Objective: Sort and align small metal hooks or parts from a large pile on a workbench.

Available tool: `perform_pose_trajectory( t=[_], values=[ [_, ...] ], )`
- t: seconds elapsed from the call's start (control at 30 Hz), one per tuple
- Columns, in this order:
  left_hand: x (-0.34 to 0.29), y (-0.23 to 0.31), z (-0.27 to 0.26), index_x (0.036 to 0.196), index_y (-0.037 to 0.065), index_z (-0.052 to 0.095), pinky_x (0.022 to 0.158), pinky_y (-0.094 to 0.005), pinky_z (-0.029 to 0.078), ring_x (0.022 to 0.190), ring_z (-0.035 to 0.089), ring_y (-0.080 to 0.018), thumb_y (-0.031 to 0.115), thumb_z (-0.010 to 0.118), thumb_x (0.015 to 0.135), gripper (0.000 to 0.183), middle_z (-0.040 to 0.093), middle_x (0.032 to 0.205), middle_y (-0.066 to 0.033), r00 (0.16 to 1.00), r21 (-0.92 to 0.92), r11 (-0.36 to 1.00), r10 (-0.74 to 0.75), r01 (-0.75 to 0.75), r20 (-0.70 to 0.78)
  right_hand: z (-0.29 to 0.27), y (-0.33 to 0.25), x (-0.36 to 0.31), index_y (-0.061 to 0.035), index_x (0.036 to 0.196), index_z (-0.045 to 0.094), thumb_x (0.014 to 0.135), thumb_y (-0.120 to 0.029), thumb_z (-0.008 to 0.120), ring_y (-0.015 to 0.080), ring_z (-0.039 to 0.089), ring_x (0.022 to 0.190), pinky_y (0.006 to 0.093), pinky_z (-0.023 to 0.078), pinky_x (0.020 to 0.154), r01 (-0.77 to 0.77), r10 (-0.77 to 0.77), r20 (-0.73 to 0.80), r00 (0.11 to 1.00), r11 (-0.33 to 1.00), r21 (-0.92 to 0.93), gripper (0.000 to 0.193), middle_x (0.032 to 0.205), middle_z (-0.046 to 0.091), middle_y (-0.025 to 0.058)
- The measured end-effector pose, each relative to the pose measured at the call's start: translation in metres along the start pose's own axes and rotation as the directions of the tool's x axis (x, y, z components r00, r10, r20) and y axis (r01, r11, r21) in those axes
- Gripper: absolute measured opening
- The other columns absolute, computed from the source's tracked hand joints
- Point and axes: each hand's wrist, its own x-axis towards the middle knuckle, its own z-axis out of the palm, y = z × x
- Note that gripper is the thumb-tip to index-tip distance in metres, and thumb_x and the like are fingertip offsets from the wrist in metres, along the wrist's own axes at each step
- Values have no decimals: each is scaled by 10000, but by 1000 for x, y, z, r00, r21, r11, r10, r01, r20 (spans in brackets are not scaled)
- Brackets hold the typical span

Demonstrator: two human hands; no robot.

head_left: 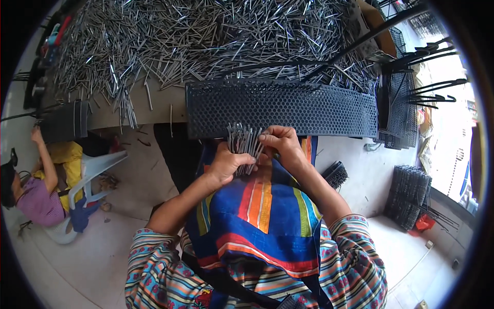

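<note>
With the fingers of the left hand [222,166] clamped round a bundle of thin metal rods [241,141], holds it roughly upright above the lap, just this side of a dark perforated panel [288,110]. With thumb and fingertips of the right hand [285,148] drawn together, grips at the bundle's right side; cannot tell whether pinching one rod or several.

Has, well apart at far left, a seated co-worker [43,203] on a white plastic chair [92,189], with one hand at another dark panel [64,122]. Further right, faces a broad heap of loose rods [195,44] on a tan tabletop [136,103], with strays near the edge. Right of the knees, has a dark bristly block [335,175] on the floor, then a dark stack [407,196] with a red scrap [424,222] beside it.

Judging by this, has just one handful gathered and roughly lined up, ends uneven. Seems to have far more left, crisscrossed in the heap. Cannot tell whether to count the stack as finished work.
</note>
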Motion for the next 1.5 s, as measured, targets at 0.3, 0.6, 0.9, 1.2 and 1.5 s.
perform_pose_trajectory(
  t=[0.3, 0.6, 0.9, 1.2, 1.5],
  values=[
    [-3, -6, -23, 1016, -30, 658, 655, -302, 550, 779, 679, -197, -75, 630, 710, 310, 700, 909, -103, 991, 82, 990, 122, -117, -52, 10, -27, 4, 1, 809, 653, 866, -80, 644, 61, 523, 517, 206, 390, 485, 93, -109, -80, 991, 979, -179, 99, 630, 598, 10],
    [-27, 3, -49, 925, -31, 627, 626, -327, 536, 663, 654, -208, -62, 653, 732, 197, 663, 788, -113, 966, -125, 960, 239, -249, -95, 66, -55, 56, 38, 885, 657, 858, 48, 598, 78, 579, 593, 200, 471, 572, 577, -618, -38, 785, 752, -319, 65, 745, 615, 31],
    [-35, 23, -62, 864, -50, 645, 599, -317, 545, 655, 662, -197, -66, 662, 737, 130, 671, 778, -126, 933, -183, 935, 251, -302, -258, 111, -54, 104, 29, 878, 671, 792, 105, 629, 56, 553, 594, 184, 427, 527, 728, -800, 135, 585, 445, -521, 123, 788, 615, 38],
    [-39, 35, -67, 858, -47, 651, 603, -307, 547, 657, 667, -201, -48, 670, 733, 126, 677, 782, -136, 946, -247, 937, 177, -247, -272, 119, -49, 115, 21, 863, 684, 783, 77, 655, 55, 531, 572, 199, 406, 504, 710, -794, 140, 592, 431, -557, 101, 767, 627, 33],
    [-39, 37, -68, 906, -24, 632, 616, -341, 549, 675, 662, -223, -62, 664, 720, 193, 668, 801, -127, 954, -311, 927, 125, -210, -273, 140, -64, 127, -57, 864, 714, 738, -106, 731, 222, 610, 587, 306, 465, 546, 534, -705, 390, 592, -18, -845, 136, 720, 613, 76]
  ],
)
